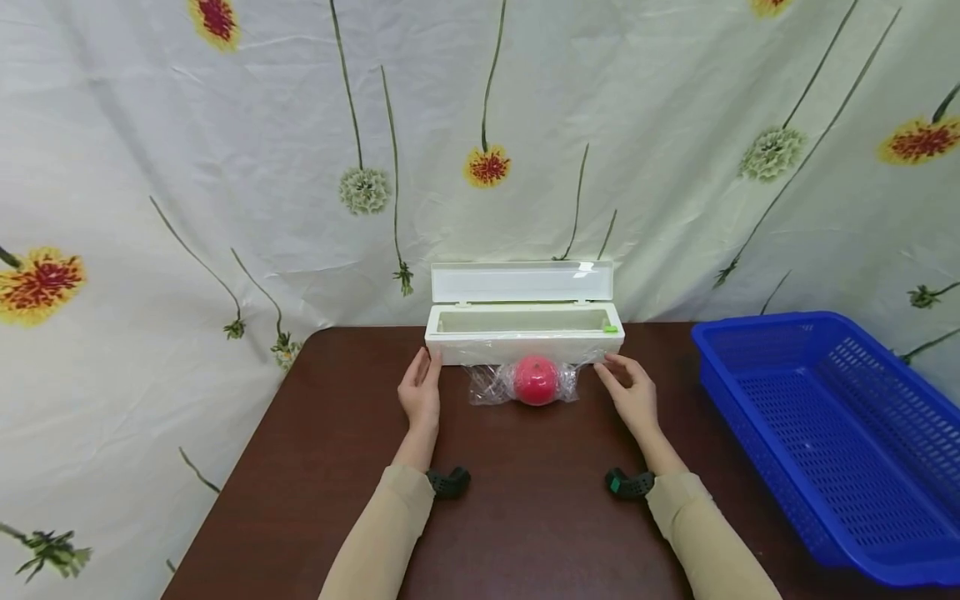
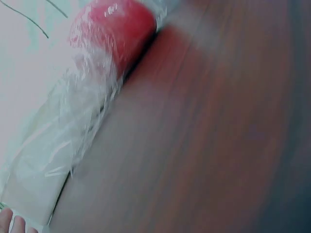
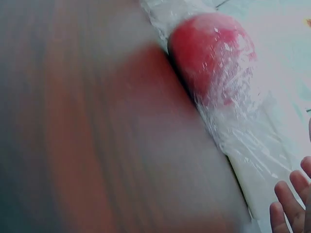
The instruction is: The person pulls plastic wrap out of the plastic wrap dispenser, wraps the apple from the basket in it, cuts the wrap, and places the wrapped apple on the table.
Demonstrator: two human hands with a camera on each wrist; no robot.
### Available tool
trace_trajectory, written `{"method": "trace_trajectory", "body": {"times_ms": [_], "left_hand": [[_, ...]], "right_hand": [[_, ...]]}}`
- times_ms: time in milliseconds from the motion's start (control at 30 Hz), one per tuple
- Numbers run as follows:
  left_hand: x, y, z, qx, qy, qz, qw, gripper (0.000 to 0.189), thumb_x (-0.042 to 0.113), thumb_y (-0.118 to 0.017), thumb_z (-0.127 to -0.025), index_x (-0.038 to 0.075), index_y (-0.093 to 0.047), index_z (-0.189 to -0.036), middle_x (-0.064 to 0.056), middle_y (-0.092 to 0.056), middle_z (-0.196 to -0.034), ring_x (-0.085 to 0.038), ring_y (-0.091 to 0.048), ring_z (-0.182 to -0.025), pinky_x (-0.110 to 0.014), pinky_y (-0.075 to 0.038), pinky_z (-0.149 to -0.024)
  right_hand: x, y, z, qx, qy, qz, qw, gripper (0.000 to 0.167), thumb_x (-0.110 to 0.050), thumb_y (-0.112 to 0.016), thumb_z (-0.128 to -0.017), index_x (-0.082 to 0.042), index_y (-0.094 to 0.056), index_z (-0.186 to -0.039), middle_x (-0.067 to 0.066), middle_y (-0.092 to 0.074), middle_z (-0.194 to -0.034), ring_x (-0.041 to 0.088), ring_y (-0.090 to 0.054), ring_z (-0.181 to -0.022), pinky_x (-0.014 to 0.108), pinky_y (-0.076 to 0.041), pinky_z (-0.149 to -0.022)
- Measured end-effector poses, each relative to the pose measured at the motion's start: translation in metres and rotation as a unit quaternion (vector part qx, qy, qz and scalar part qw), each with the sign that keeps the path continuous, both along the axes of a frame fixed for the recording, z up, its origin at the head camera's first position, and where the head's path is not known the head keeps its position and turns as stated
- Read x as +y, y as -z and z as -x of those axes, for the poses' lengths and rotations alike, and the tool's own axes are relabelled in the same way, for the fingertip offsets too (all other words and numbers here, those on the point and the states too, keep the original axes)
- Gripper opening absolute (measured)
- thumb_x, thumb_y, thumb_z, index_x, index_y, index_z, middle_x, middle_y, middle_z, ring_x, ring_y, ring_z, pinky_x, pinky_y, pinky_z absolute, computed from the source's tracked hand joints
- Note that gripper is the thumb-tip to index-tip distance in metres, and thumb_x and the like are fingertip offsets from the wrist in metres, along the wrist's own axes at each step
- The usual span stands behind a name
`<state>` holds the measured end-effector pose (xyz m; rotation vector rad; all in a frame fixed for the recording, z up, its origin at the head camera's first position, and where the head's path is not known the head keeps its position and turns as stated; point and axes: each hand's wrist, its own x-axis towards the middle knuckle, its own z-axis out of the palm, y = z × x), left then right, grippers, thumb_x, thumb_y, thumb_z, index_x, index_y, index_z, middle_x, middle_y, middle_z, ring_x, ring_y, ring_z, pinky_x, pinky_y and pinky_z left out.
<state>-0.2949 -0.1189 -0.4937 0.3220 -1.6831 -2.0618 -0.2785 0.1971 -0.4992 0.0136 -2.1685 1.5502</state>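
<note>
A red round fruit (image 1: 536,381), its exact kind unclear, lies on the table wrapped in clear cling film (image 1: 489,387). It sits just in front of a long white cling film dispenser box (image 1: 525,348), whose lid (image 1: 517,283) stands raised behind. Beside the box's left front corner is my left hand (image 1: 422,392), fingers fairly straight; only its fingertips (image 2: 18,224) show in the left wrist view. At the right front corner, my right hand (image 1: 633,392) has thumb and fingers apart, and the right wrist view shows spread fingers (image 3: 290,200). Neither hand touches the fruit.
A blue plastic basket (image 1: 757,417) stands on the right side of the dark brown table (image 1: 525,533). A small green piece (image 1: 611,328) sits at the box's right end. Flowered cloth (image 1: 262,150) hangs behind the table.
</note>
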Motion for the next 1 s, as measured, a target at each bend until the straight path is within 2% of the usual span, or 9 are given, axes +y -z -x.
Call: {"method": "trace_trajectory", "body": {"times_ms": [200, 333, 367, 467, 567, 600, 667, 833, 1000], "left_hand": [[0.01, 0.001, -0.013, 0.024, -0.016, 0.008, 0.9996, 0.048, 0.023, -0.072, -0.084, 0.002, -0.06, -0.125, -0.015, -0.059, -0.125, -0.023, -0.054, -0.117, -0.029, -0.044, -0.095], [0.019, 0.0, -0.02, 0.024, 0.006, 0.001, 0.9997, 0.045, 0.019, -0.072, -0.084, 0.001, -0.06, -0.123, -0.017, -0.06, -0.122, -0.024, -0.057, -0.113, -0.023, -0.046, -0.091], [0.022, -0.003, -0.024, 0.023, 0.015, 0.004, 0.9996, 0.045, 0.017, -0.071, -0.085, -0.002, -0.059, -0.124, -0.019, -0.06, -0.122, -0.025, -0.057, -0.113, -0.023, -0.047, -0.09], [0.029, -0.002, -0.027, 0.018, 0.034, 0.008, 0.9992, 0.045, 0.015, -0.071, -0.085, -0.004, -0.057, -0.125, -0.02, -0.059, -0.122, -0.029, -0.056, -0.113, -0.021, -0.047, -0.088], [0.034, 0.0, -0.03, 0.015, 0.048, 0.02, 0.9986, 0.045, 0.014, -0.07, -0.086, -0.004, -0.057, -0.126, -0.02, -0.059, -0.122, -0.031, -0.055, -0.114, -0.022, -0.047, -0.088], [0.036, 0.003, -0.029, 0.014, 0.052, 0.019, 0.9984, 0.046, 0.015, -0.07, -0.085, -0.002, -0.057, -0.125, -0.02, -0.059, -0.123, -0.03, -0.055, -0.114, -0.023, -0.047, -0.089], [0.039, 0.003, -0.031, 0.013, 0.065, 0.026, 0.9974, 0.046, 0.015, -0.071, -0.085, -0.001, -0.057, -0.126, -0.019, -0.058, -0.123, -0.03, -0.055, -0.115, -0.026, -0.047, -0.091], [0.051, -0.009, -0.042, 0.033, 0.127, 0.069, 0.989, 0.05, 0.009, -0.071, -0.084, -0.006, -0.053, -0.128, -0.025, -0.054, -0.127, -0.036, -0.05, -0.119, -0.042, -0.042, -0.097], [0.065, -0.02, -0.054, 0.051, 0.18, 0.142, 0.9721, 0.052, 0.004, -0.069, -0.085, -0.009, -0.048, -0.131, -0.028, -0.05, -0.13, -0.041, -0.049, -0.119, -0.05, -0.038, -0.099]], "right_hand": [[-0.013, 0.0, -0.006, -0.006, -0.047, 0.016, 0.9988, 0.038, -0.021, -0.072, -0.084, -0.002, -0.063, -0.115, 0.015, -0.064, -0.108, 0.027, -0.061, -0.099, 0.015, -0.046, -0.079], [-0.025, -0.016, -0.017, -0.017, -0.077, 0.022, 0.9967, 0.039, -0.013, -0.072, -0.084, 0.004, -0.06, -0.117, 0.023, -0.061, -0.112, 0.034, -0.059, -0.104, 0.034, -0.049, -0.089], [-0.027, -0.016, -0.018, -0.018, -0.082, 0.021, 0.9962, 0.04, -0.013, -0.072, -0.084, 0.004, -0.059, -0.117, 0.023, -0.061, -0.114, 0.035, -0.058, -0.105, 0.038, -0.048, -0.09], [-0.033, -0.016, -0.019, -0.026, -0.096, 0.026, 0.9947, 0.042, -0.012, -0.073, -0.083, 0.003, -0.058, -0.119, 0.024, -0.058, -0.118, 0.037, -0.056, -0.109, 0.047, -0.044, -0.094], [-0.036, -0.003, -0.012, -0.036, -0.1, 0.026, 0.9939, 0.047, -0.018, -0.075, -0.081, -0.004, -0.057, -0.122, 0.018, -0.058, -0.12, 0.031, -0.056, -0.11, 0.042, -0.046, -0.094], [-0.037, -0.002, -0.012, -0.042, -0.105, 0.027, 0.9932, 0.049, -0.018, -0.075, -0.081, -0.003, -0.056, -0.124, 0.018, -0.057, -0.122, 0.032, -0.055, -0.111, 0.042, -0.046, -0.094], [-0.041, -0.002, -0.011, -0.054, -0.112, 0.032, 0.9917, 0.052, -0.017, -0.075, -0.081, -0.003, -0.054, -0.126, 0.018, -0.055, -0.125, 0.032, -0.054, -0.112, 0.041, -0.045, -0.094], [-0.05, -0.001, -0.011, -0.069, -0.123, 0.054, 0.9885, 0.064, -0.015, -0.077, -0.079, -0.002, -0.046, -0.134, 0.021, -0.047, -0.135, 0.036, -0.047, -0.121, 0.045, -0.038, -0.101], [-0.057, 0.0, -0.012, -0.081, -0.132, 0.019, 0.9877, 0.073, -0.019, -0.077, -0.079, -0.007, -0.039, -0.139, 0.016, -0.039, -0.143, 0.033, -0.038, -0.13, 0.043, -0.034, -0.105]]}}
